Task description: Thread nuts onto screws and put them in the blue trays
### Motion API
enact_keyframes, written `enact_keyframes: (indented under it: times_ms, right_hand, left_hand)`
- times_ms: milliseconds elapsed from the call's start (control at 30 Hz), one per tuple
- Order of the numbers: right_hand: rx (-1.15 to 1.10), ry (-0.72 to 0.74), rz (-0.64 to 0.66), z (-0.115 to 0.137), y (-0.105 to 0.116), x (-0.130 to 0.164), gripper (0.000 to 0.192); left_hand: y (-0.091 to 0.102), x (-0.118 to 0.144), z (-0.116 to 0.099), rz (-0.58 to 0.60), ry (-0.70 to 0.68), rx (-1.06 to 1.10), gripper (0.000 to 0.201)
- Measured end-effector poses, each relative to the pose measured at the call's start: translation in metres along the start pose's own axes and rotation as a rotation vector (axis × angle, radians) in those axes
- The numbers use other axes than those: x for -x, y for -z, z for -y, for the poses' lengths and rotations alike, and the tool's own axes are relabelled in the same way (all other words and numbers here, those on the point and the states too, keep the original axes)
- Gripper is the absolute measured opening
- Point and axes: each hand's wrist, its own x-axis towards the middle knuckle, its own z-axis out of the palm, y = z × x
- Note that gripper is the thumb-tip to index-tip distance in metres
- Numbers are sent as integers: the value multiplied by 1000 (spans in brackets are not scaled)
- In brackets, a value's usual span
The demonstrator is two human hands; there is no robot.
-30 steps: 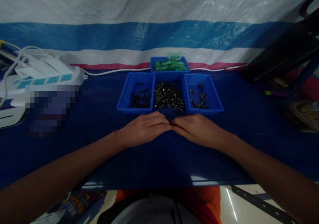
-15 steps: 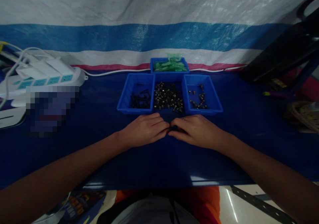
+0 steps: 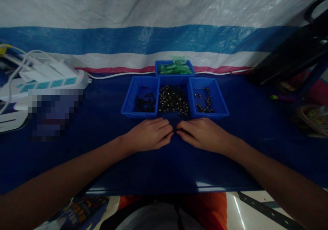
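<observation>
Counter (image 3: pixel 102 148) w/ dark blue cover; three blue trays (image 3: pixel 140 100) side by side at centre, a fourth tray (image 3: pixel 174 73) w/ green bits behind them. White power strip (image 3: pixel 48 83) far left; loose dark screws (image 3: pixel 173 100) piled btw the outer trays.

A white power strip (image 3: pixel 48 81) with plugged-in cables is seen at the far left of the blue surface (image 3: pixel 256 127), a striped tarpaulin (image 3: pixel 153 35) is hung behind, and a small bin of green parts (image 3: pixel 175 68) is set against it.

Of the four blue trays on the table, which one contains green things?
The back tray, alone behind the row of three. It holds pale green pieces, while the three front trays hold small dark parts.
</observation>
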Motion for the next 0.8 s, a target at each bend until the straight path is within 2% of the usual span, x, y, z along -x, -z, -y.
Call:
enact_keyframes:
  times_ms: [167,367,433,633,800]
  right_hand:
    - [26,-3,6,1,-1,-1,15]
    - [24,49,29,3,-3,-1,16]
    - [34,45,32,3,-3,0,15]
    - [55,-18,-12,0,0,0,16]
    - [18,2,-29,2,2,1,22]
  left_hand:
    - [1,1,-1,-92,9,-16,22]
    - [2,3,-1,-144,-155,-64,17]
    - [2,4,-1,-148,-160,-85,16]
    - [1,2,2,-66,-15,-103,22]
    - [-1,1,3,4,10,-95,24]
